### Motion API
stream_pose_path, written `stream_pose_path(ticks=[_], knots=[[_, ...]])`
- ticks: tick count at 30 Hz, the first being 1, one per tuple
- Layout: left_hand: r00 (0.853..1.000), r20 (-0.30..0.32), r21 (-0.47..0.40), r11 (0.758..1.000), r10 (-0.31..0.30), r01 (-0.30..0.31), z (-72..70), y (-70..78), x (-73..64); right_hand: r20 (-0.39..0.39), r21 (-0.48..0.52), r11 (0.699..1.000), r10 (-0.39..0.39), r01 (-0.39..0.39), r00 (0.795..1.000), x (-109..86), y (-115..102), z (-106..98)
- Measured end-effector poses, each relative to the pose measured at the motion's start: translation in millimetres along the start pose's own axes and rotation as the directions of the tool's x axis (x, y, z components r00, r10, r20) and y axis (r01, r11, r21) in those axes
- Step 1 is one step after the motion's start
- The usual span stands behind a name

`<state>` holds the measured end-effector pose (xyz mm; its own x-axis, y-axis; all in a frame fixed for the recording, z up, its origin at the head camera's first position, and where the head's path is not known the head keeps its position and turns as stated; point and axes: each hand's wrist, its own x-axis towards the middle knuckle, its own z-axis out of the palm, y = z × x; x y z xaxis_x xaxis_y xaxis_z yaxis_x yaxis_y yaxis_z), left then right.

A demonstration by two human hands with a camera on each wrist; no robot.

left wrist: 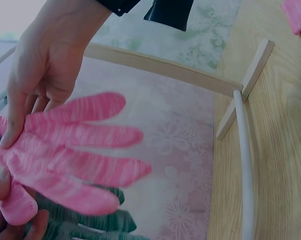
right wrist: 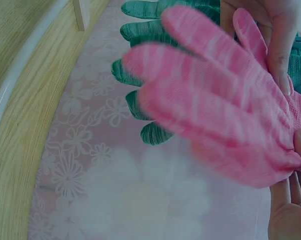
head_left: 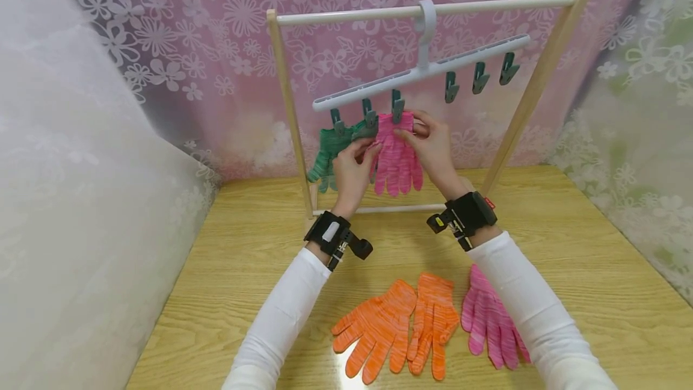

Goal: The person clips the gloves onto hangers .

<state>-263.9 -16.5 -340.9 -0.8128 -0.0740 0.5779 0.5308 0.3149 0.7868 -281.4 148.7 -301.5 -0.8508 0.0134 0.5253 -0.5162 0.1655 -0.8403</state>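
A pink knitted glove (head_left: 397, 158) hangs fingers-down, its cuff at a dark green clip (head_left: 397, 106) on the tilted hanger. My left hand (head_left: 353, 170) pinches the glove's left edge between thumb and fingers. On the opposite side, near the cuff, my right hand (head_left: 432, 146) pinches the fabric. In the left wrist view the pink glove (left wrist: 80, 150) spreads out between both hands. Green gloves (head_left: 330, 152) hang from the two clips to the left, partly behind my left hand and the pink glove.
The grey-white hanger (head_left: 373, 83) hooks over a rack's white bar (head_left: 498, 6), left end lower. Three clips (head_left: 479, 78) on its right half hold nothing. Two orange gloves (head_left: 379, 327) and another pink glove (head_left: 489, 321), partly under the right sleeve, lie on the wooden table (head_left: 227, 294).
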Motion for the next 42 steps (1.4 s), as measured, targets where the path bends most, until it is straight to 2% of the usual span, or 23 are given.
stream_pose_path(ticks=[4, 10, 16, 20, 25, 30, 32, 35, 39, 42], knots=[[0.999, -0.033, 0.030, 1.000, -0.002, 0.003, -4.0, -1.8, 2.2, -0.010, -0.028, 1.000, -0.007, 0.007, 1.000, -1.9, -0.9, -1.8], [1.000, -0.004, 0.013, 1.000, -0.028, 0.028, -7.6, -2.1, 0.1, -0.003, -0.077, 0.997, 0.018, -0.018, 1.000, -3.2, -1.9, -2.9], [0.997, 0.035, -0.030, 0.997, -0.067, 0.068, -11.2, -9.6, -9.6, 0.096, -0.228, 0.971, 0.090, -0.067, 0.991, -11.0, 7.5, -7.9], [0.995, 0.039, -0.062, 0.994, -0.092, 0.094, -12.9, -18.8, -16.7, 0.137, -0.274, 0.957, 0.140, -0.099, 0.981, -18.0, 17.8, -10.9], [0.990, 0.054, -0.068, 0.988, -0.132, 0.136, -15.2, -28.7, -23.9, 0.164, -0.282, 0.953, 0.162, -0.111, 0.973, -23.5, 26.4, -17.2], [0.984, 0.075, -0.109, 0.979, -0.163, 0.171, -21.4, -37.3, -29.9, 0.202, -0.225, 0.965, 0.183, -0.136, 0.962, -28.3, 34.3, -27.8], [0.982, 0.080, -0.124, 0.976, -0.172, 0.181, -24.9, -39.9, -32.2, 0.187, -0.187, 0.968, 0.201, -0.166, 0.962, -28.4, 36.1, -32.7], [0.981, 0.075, -0.113, 0.976, -0.181, 0.188, -31.6, -41.8, -35.8, 0.117, -0.126, 0.977, 0.188, -0.173, 0.975, -25.0, 36.5, -41.5], [0.985, 0.051, -0.059, 0.984, -0.165, 0.168, -42.4, -39.6, -38.9, -0.002, -0.079, 0.989, 0.125, -0.124, 0.992, -17.0, 27.0, -53.1], [0.991, 0.041, -0.028, 0.991, -0.130, 0.132, -51.3, -34.1, -39.6, -0.073, -0.096, 0.992, 0.069, -0.076, 0.995, -9.0, 15.0, -59.7]])
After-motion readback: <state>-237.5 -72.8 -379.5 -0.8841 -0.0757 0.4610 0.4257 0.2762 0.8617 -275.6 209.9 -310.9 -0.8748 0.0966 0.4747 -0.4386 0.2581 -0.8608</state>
